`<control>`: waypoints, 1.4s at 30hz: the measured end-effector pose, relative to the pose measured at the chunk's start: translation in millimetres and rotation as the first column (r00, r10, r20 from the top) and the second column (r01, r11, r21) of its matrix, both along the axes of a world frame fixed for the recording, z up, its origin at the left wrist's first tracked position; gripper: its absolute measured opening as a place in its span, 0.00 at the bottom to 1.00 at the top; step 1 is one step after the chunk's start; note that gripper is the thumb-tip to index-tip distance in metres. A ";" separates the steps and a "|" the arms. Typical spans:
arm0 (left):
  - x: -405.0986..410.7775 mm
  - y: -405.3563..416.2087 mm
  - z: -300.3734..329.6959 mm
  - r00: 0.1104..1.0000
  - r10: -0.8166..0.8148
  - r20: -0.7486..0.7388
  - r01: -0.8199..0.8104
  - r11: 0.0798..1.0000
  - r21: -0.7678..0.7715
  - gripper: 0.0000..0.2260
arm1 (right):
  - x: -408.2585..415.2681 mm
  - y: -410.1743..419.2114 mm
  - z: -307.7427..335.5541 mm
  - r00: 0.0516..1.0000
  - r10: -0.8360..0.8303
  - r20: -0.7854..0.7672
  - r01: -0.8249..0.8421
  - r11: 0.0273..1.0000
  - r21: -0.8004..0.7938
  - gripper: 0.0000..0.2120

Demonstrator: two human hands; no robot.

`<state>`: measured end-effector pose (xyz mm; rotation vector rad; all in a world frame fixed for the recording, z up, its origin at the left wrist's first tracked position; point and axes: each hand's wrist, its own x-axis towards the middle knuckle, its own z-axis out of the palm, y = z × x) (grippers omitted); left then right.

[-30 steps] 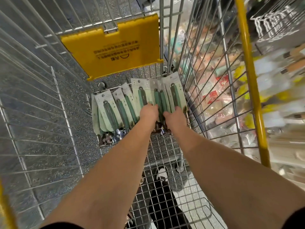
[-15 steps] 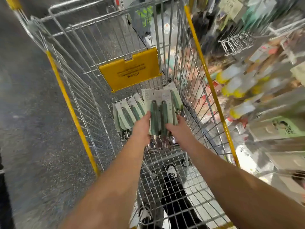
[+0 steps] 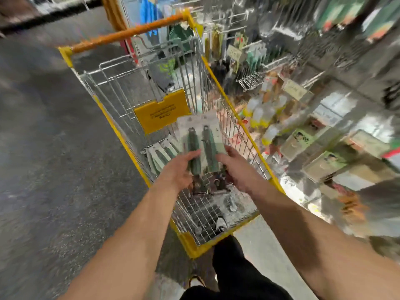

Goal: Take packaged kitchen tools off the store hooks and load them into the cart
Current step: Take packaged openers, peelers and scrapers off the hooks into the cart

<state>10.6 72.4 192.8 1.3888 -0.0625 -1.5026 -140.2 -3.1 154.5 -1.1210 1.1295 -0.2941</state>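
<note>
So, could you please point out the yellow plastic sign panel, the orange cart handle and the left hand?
yellow plastic sign panel (image 3: 161, 111): head view, panel's centre.
orange cart handle (image 3: 127, 34): head view, mid-bar.
left hand (image 3: 177, 172): head view, back of hand.

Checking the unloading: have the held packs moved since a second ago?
Yes. The packs in both hands have risen off the pile, now overlapping the yellow flap.

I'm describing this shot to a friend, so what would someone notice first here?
First, two hands, the left hand and right hand, gripping green-handled packaged tools above the middle of a wire cart with yellow trim. More of the same packs lie in the cart to the left. Blurred store shelves fill the right side.
</note>
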 end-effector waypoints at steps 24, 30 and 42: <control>-302.4 -4.4 225.2 0.829 -0.554 0.076 0.535 0.747 -0.395 0.11 | -309.5 97.4 258.9 0.810 -0.586 -0.035 0.404 0.599 -0.692 0.19; -388.9 -2.6 261.9 0.752 -0.655 0.074 0.603 0.638 -0.479 0.08 | -395.9 113.7 298.7 0.765 -0.644 -0.023 0.420 0.524 -0.741 0.17; -529.5 -12.8 288.8 0.795 -0.545 0.265 0.574 0.535 -0.620 0.14 | -516.0 115.0 340.6 0.650 -0.759 0.045 0.453 0.340 -0.824 0.14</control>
